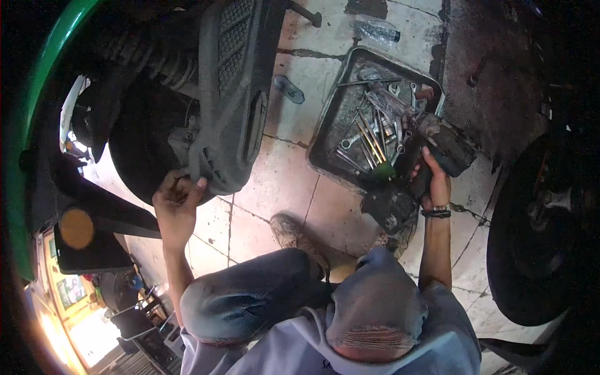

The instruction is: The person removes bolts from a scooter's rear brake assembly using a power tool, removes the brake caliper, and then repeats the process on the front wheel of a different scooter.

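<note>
My right hand [434, 181] is wrapped round the grip of a dark cordless impact wrench [451, 147], held over the right edge of a black tool tray [319, 134]. The wrench's nose points up and left across the tray; its battery end hangs low near my right shoe. Several spanners [400, 149] and thin metal rods lie jumbled in the tray. My left hand [177, 203] is at the lower end of the scooter's dark side cover [225, 150], beside the rear wheel [134, 140]. Its fingers are curled in, smudged with grime; whatever they grip is hidden.
Left of the tray, a small grey flat piece [289, 89] lies on the tiled floor [275, 169]. A clear plastic-wrapped item [378, 31] sits beyond the tray. Another dark wheel [531, 231] stands at the right. My shoe [289, 231] is between scooter and tray.
</note>
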`<action>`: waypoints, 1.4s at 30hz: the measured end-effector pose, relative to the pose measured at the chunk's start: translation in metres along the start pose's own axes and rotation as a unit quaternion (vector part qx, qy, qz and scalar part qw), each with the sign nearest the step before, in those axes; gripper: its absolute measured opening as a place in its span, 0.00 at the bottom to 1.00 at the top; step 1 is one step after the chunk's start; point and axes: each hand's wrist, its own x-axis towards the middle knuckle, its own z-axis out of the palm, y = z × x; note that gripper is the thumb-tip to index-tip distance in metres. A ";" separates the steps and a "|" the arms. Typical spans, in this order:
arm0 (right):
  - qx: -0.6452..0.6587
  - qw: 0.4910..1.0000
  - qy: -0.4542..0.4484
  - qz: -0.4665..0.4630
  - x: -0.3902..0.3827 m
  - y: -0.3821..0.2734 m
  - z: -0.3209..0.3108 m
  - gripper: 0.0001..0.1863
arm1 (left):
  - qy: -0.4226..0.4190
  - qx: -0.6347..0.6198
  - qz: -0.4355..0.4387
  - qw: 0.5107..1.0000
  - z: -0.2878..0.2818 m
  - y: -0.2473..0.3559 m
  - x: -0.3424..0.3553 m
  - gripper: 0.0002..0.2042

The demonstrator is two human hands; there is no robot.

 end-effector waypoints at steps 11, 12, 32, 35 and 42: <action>-0.673 0.667 -0.102 -0.301 -0.043 -0.026 0.103 0.20 | 0.009 -0.084 0.004 0.996 -0.002 -0.004 0.003 0.08; -0.614 0.696 -0.154 -0.338 -0.034 -0.021 0.136 0.21 | 0.003 -0.073 0.009 0.997 -0.002 -0.005 0.004 0.08; -0.086 0.924 -0.222 -0.300 -0.050 0.085 0.241 0.37 | 0.072 0.166 0.297 0.938 0.010 0.015 0.020 0.35; -0.182 0.884 -0.247 -0.353 -0.067 0.087 0.240 0.42 | 0.010 0.206 0.326 0.922 0.022 0.049 0.033 0.46; -0.186 0.879 -0.259 -0.354 -0.084 0.083 0.247 0.42 | -0.063 0.334 0.300 0.891 0.035 0.062 0.037 0.61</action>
